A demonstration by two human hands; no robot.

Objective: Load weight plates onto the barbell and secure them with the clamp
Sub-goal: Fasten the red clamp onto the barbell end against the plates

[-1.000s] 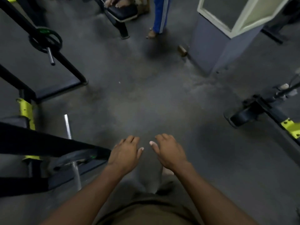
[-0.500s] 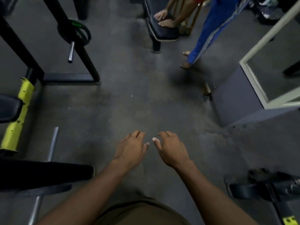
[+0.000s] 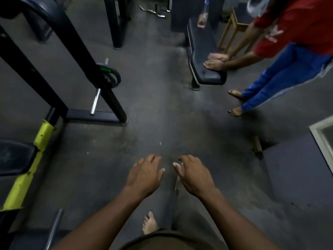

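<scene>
Both the left hand [image 3: 144,175] and the right hand [image 3: 195,175] hang loosely open and empty at lower centre; a weight plate [image 3: 110,76] sits on a rack peg at upper left; no clamp visible; loading seems not yet begun.

Ahead of me stretches a worn dark grey floor [image 3: 162,109]. A black padded bench with a pale edge [image 3: 203,51] stands to my upper right, and someone in a red shirt and blue trousers [image 3: 288,56] leans both palms on its near end. Behind the bench is a light wooden stool [image 3: 232,27]. A white-framed mirror panel [image 3: 322,134] shows at my right edge.
</scene>
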